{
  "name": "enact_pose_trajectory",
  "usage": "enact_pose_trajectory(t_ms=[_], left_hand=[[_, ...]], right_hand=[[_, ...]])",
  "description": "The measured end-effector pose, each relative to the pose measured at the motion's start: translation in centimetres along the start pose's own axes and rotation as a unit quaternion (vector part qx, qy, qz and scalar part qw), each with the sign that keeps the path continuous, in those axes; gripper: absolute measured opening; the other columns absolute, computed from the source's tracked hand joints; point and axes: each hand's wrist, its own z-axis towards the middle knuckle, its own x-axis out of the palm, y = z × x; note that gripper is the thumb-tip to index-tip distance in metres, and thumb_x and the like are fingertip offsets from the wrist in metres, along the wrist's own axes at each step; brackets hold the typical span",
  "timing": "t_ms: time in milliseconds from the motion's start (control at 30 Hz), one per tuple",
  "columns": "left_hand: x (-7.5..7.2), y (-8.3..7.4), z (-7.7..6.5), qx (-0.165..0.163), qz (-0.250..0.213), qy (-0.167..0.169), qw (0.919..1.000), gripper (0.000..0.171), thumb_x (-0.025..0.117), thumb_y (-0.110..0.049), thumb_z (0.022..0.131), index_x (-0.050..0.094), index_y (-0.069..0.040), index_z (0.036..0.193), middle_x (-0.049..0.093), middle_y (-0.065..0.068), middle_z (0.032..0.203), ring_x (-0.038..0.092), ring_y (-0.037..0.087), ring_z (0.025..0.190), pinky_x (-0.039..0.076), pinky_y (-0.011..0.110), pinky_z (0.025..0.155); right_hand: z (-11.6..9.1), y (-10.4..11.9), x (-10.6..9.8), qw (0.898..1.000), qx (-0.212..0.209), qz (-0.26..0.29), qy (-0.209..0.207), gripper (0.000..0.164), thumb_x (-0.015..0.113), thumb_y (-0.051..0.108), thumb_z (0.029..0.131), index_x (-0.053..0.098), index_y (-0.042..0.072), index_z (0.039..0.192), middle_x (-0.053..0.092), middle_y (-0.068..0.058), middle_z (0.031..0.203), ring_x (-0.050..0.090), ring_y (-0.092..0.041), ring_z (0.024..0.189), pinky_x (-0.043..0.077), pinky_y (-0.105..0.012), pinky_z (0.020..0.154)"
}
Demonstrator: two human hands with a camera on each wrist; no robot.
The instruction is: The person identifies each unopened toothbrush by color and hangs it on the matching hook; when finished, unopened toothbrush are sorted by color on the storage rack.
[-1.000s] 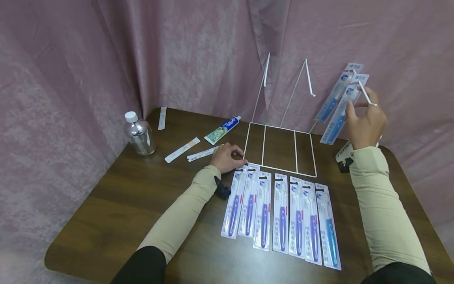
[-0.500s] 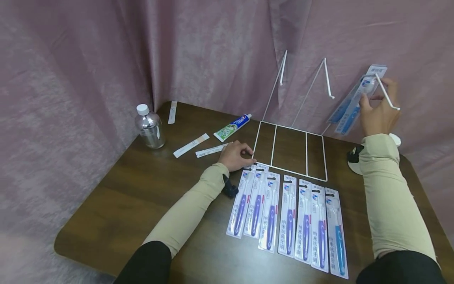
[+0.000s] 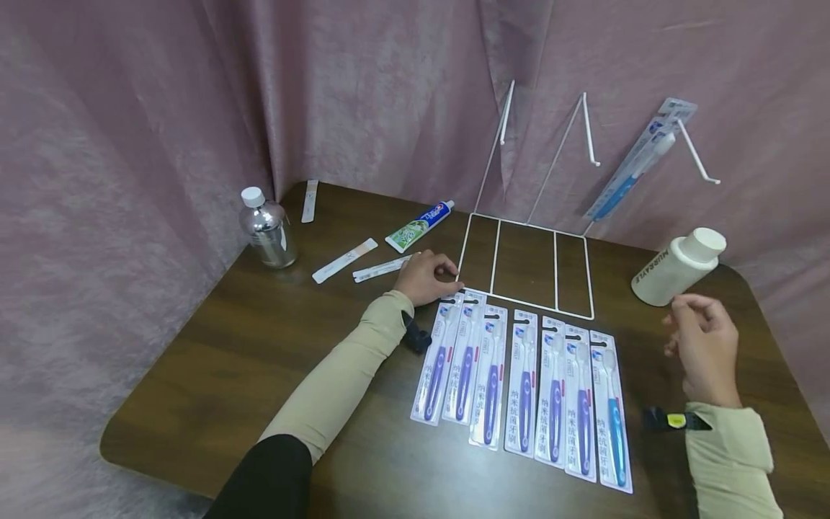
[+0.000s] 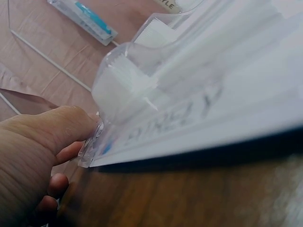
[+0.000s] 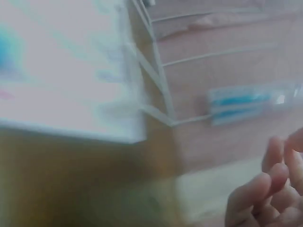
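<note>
Several packaged toothbrushes lie in a row on the table; most have purple handles, and the rightmost toothbrush (image 3: 611,411) is blue. At the row's upper left, my left hand (image 3: 428,279) pinches the head end of the leftmost packaged toothbrush (image 3: 437,360); the left wrist view shows the thumb (image 4: 71,124) at that edge. My right hand (image 3: 707,346) is held above the table to the right of the row, fingers loosely curled and holding nothing. Blue packaged toothbrushes (image 3: 625,180) hang from the right hook (image 3: 697,151) of a white wire rack (image 3: 525,222).
The rack's middle hook (image 3: 590,131) and left hook (image 3: 507,114) are bare. A white bottle (image 3: 677,267) leans beyond my right hand. Toothpaste (image 3: 420,226), slim white packets (image 3: 345,260) and a clear bottle (image 3: 267,231) lie or stand at the left. A pink curtain (image 3: 389,101) hangs behind.
My right hand has let go of the blue packaged toothbrush on the right hook and come down toward me, uncovering the white bottle. The left hand has stayed at the row.
</note>
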Motion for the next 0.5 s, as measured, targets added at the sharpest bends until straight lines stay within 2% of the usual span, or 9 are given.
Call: enact_pose_trajectory(t_ms=[67, 100, 167, 233, 300, 367, 433, 500], left_hand=[[0.1, -0.2, 0.2, 0.003, -0.002, 0.001, 1.0, 0.032, 0.081, -0.047, 0.09, 0.075, -0.022, 0.11, 0.06, 0.0, 0.104, 0.054, 0.02, 0.101, 0.042, 0.041, 0.093], [0.2, -0.2, 0.3, 0.002, -0.001, 0.001, 1.0, 0.032, 0.082, -0.046, 0.09, 0.075, -0.022, 0.11, 0.06, 0.0, 0.104, 0.054, 0.019, 0.101, 0.042, 0.04, 0.093], [0.3, -0.1, 0.4, -0.002, 0.001, -0.004, 1.0, 0.031, 0.083, -0.047, 0.089, 0.076, -0.023, 0.109, 0.06, -0.001, 0.103, 0.054, 0.018, 0.101, 0.042, 0.04, 0.093], [0.4, 0.1, 0.4, -0.004, 0.003, -0.008, 1.0, 0.03, 0.083, -0.046, 0.088, 0.076, -0.024, 0.107, 0.06, -0.002, 0.102, 0.054, 0.018, 0.1, 0.042, 0.039, 0.092], [0.5, 0.2, 0.5, -0.002, 0.005, -0.01, 0.9999, 0.03, 0.083, -0.046, 0.088, 0.076, -0.025, 0.107, 0.06, -0.002, 0.102, 0.054, 0.018, 0.099, 0.042, 0.039, 0.091], [0.5, 0.3, 0.5, 0.005, 0.005, -0.01, 0.9999, 0.029, 0.083, -0.046, 0.088, 0.076, -0.025, 0.107, 0.06, -0.002, 0.102, 0.055, 0.018, 0.099, 0.043, 0.039, 0.09], [0.6, 0.4, 0.5, 0.009, 0.006, -0.011, 0.9999, 0.03, 0.083, -0.047, 0.088, 0.077, -0.024, 0.107, 0.061, -0.001, 0.101, 0.055, 0.018, 0.098, 0.043, 0.039, 0.09], [0.6, 0.4, 0.4, 0.008, 0.005, -0.012, 0.9999, 0.03, 0.083, -0.048, 0.088, 0.076, -0.025, 0.106, 0.06, -0.002, 0.101, 0.055, 0.018, 0.098, 0.043, 0.039, 0.089]], right_hand=[[-1.3, -1.4, -2.0, 0.997, 0.056, -0.026, 0.036, 0.005, 0.064, 0.016, 0.106, 0.068, 0.017, 0.106, 0.067, 0.004, 0.076, 0.051, -0.01, 0.047, 0.046, -0.023, 0.043], [-1.7, -2.0, -2.8, 0.993, 0.077, -0.06, 0.063, 0.006, 0.062, 0.02, 0.108, 0.068, 0.02, 0.107, 0.067, 0.006, 0.079, 0.053, -0.011, 0.051, 0.048, -0.024, 0.046], [-2.2, -2.9, -3.9, 0.978, 0.09, -0.147, 0.12, 0.01, 0.059, 0.027, 0.11, 0.068, 0.024, 0.112, 0.067, 0.01, 0.084, 0.055, -0.013, 0.058, 0.051, -0.027, 0.052], [-2.5, -3.5, -4.4, 0.951, 0.077, -0.238, 0.181, 0.022, 0.057, 0.033, 0.11, 0.067, 0.02, 0.123, 0.068, 0.009, 0.091, 0.056, -0.015, 0.064, 0.053, -0.029, 0.057], [-2.8, -3.8, -4.5, 0.916, 0.05, -0.327, 0.229, 0.037, 0.058, 0.039, 0.11, 0.063, 0.013, 0.135, 0.068, 0.005, 0.097, 0.056, -0.017, 0.07, 0.052, -0.03, 0.06], [-3.1, -4.0, -4.4, 0.885, 0.019, -0.383, 0.265, 0.05, 0.061, 0.039, 0.108, 0.058, 0.004, 0.143, 0.066, -0.002, 0.101, 0.054, -0.017, 0.074, 0.049, -0.03, 0.062], [-3.4, -4.0, -4.3, 0.86, -0.012, -0.421, 0.29, 0.055, 0.066, 0.037, 0.106, 0.056, 0.0, 0.146, 0.063, -0.007, 0.101, 0.052, -0.017, 0.076, 0.044, -0.029, 0.062], [-3.5, -4.1, -4.2, 0.844, -0.039, -0.442, 0.301, 0.057, 0.071, 0.034, 0.103, 0.056, 0.001, 0.146, 0.06, -0.007, 0.099, 0.049, -0.015, 0.075, 0.039, -0.029, 0.061]])
